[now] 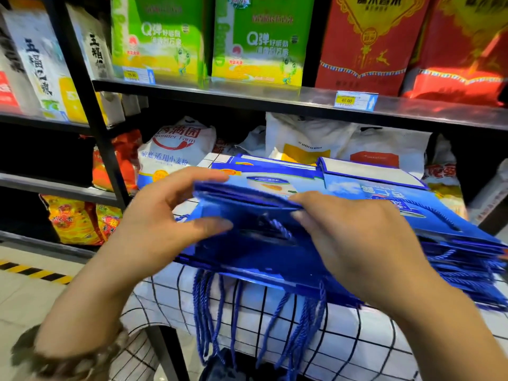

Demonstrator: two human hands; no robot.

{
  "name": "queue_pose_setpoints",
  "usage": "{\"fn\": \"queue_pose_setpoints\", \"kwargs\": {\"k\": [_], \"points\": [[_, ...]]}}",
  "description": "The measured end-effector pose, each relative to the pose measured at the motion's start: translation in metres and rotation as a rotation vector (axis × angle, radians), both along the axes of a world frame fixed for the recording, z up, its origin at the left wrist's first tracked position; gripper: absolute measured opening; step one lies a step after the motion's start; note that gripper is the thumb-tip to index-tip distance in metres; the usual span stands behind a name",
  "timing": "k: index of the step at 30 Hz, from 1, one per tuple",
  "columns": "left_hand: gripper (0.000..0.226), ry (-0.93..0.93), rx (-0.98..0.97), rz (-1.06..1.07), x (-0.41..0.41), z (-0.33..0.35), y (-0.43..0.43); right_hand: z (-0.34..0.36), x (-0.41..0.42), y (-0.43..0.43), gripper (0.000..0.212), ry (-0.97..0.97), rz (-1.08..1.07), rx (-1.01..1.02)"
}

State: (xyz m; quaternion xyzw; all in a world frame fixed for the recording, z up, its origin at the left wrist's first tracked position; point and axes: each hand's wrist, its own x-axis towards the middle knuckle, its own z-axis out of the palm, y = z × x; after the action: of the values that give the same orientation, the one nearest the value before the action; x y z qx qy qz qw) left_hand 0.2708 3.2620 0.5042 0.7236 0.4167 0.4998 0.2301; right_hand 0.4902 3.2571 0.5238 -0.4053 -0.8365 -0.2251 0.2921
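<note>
Pinching 1 flat blue bag [247, 248] at its mouth, the left hand [159, 215] and right hand [357, 243] grip it just above the pile of bags [467, 259], so it looks barely opened and the pile below the grip waits.

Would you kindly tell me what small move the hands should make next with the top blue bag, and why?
Probably lift the top blue bag clear of the stack. The left hand pinches its left edge and the right hand pinches its folded rim, so both already hold it, while it lies flat on the stack, whose cords hang over the checked cloth.
</note>
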Motion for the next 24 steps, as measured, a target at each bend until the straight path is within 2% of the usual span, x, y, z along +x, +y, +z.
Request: {"fn": "queue_pose_setpoints", "kwargs": {"k": [2, 3, 5, 7, 9, 11, 13, 15, 18, 20, 22, 24], "points": [[0.032, 0.161, 0.029, 0.118, -0.002, -0.003, 0.016, 0.009, 0.003, 0.000, 0.027, 0.099, 0.123, 0.126], [0.025, 0.184, 0.043, 0.165, -0.002, -0.003, 0.022, 0.012, 0.004, 0.001, 0.023, 0.149, 0.173, 0.204], [0.018, 0.095, 0.068, 0.195, 0.000, -0.003, 0.031, 0.012, 0.009, 0.006, 0.023, 0.322, 0.262, 0.381], [0.023, -0.035, 0.059, 0.181, 0.000, -0.001, 0.038, 0.007, 0.019, 0.016, 0.029, 0.629, 0.359, 0.481], [0.016, -0.157, 0.013, 0.134, -0.003, 0.000, 0.042, 0.003, 0.024, 0.026, 0.038, 1.019, 0.399, 0.371], [0.019, -0.216, 0.002, 0.132, -0.004, 0.003, 0.046, -0.002, 0.021, 0.042, 0.056, 1.251, 0.422, -0.018], [0.020, -0.244, 0.029, 0.156, -0.004, 0.012, 0.049, -0.006, 0.018, 0.066, 0.058, 1.243, 0.337, -0.362], [0.018, -0.246, 0.092, 0.179, -0.001, 0.027, 0.050, -0.002, 0.019, 0.088, 0.046, 1.161, 0.282, -0.440], [0.018, -0.192, 0.199, 0.166, 0.008, 0.061, 0.046, 0.022, 0.020, 0.097, 0.028, 1.286, 0.400, -0.371], [0.020, -0.248, 0.282, 0.090, 0.016, 0.092, 0.043, 0.045, 0.023, 0.094, 0.021, 1.346, 0.485, -0.265], [0.026, -0.290, 0.436, 0.096, 0.024, 0.124, 0.045, 0.074, 0.033, 0.090, 0.019, 1.262, 0.439, -0.094], [0.039, -0.304, 0.584, 0.133, 0.038, 0.151, 0.055, 0.105, 0.050, 0.087, 0.016, 1.154, 0.407, -0.009]]}}
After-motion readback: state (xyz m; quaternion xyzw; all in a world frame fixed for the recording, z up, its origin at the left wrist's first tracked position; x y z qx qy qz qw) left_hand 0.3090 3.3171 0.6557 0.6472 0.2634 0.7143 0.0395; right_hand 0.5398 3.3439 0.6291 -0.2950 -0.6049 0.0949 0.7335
